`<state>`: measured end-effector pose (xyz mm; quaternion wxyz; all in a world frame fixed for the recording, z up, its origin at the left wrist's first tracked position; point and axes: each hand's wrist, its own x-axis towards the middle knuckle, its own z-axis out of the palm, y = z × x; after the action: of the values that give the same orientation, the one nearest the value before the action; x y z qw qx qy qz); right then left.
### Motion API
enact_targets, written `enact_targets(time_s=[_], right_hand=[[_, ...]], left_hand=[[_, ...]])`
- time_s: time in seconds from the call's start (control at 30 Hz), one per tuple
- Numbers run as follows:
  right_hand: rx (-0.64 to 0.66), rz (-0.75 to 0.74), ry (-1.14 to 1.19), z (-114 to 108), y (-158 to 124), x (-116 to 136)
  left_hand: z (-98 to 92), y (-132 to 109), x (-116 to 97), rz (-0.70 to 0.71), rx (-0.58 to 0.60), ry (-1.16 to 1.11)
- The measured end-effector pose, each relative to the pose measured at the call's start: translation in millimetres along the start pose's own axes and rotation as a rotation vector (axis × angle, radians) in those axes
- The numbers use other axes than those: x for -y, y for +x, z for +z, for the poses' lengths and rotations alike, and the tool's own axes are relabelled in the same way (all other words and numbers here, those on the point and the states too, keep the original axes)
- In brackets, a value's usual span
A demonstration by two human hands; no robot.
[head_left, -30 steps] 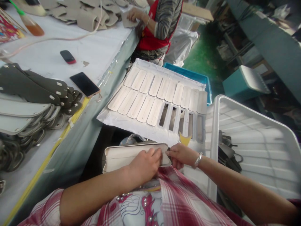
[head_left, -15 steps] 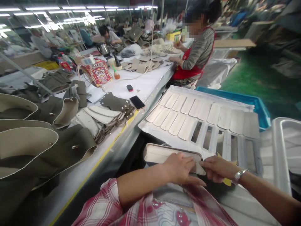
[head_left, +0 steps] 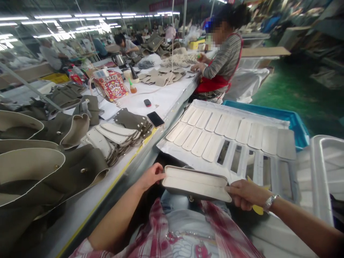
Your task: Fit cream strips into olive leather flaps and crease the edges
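Note:
A long, shallow bag piece (head_left: 196, 182), cream inside with a dark outer side, lies over my lap. At its left end my left hand (head_left: 152, 176) pinches the rim between thumb and fingers. Around the opposite end, my right hand (head_left: 245, 193) is closed on the corner. A yellow flat thing (head_left: 258, 209) shows behind and below my right palm; its kind is hidden. Just beyond the piece, cream rounded panels (head_left: 202, 143) lie in rows on a white-covered board (head_left: 172, 148).
On the left table stand olive bag bodies (head_left: 29, 172) and a stack of cream strips (head_left: 107, 139). A phone (head_left: 155, 119) lies by the table edge. A blue crate (head_left: 298, 125) and a grey-white bin (head_left: 317, 172) are at right. A co-worker (head_left: 223, 61) sits farther off.
My left hand has moved left from the middle of the bag piece to its left end, uncovering the cream inside. My right hand stays at the right end.

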<state>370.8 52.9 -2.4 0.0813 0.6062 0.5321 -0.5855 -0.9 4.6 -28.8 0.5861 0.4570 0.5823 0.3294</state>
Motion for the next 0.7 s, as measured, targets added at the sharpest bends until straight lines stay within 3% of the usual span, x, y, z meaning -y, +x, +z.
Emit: enact_targets(time_s=[0.2,0.3,0.4,0.47,0.53,0.7], right_hand=[[-0.025,-0.058,-0.025,-2,6,-4],[-0.080,-0.098,-0.018,0,4,-10],[-0.121,-0.128,-0.079,-4,2,-16],[-0.203,-0.213,-0.139,-9,1,-17],[-0.326,-0.382,-0.188,-13,1,-15],[-0.497,-0.781,-0.402,-9,8,0]], left_hand=[[6.7,9,2,-0.017,0.060,-0.102],[-4.5,15,-3,0.000,0.116,0.057],[-15.5,24,-16,0.019,0.292,0.272],[-11.8,32,-32,0.100,0.368,0.448],[6.9,41,-53,0.243,0.393,0.624],[89.0,70,-86,0.478,0.596,0.852]])
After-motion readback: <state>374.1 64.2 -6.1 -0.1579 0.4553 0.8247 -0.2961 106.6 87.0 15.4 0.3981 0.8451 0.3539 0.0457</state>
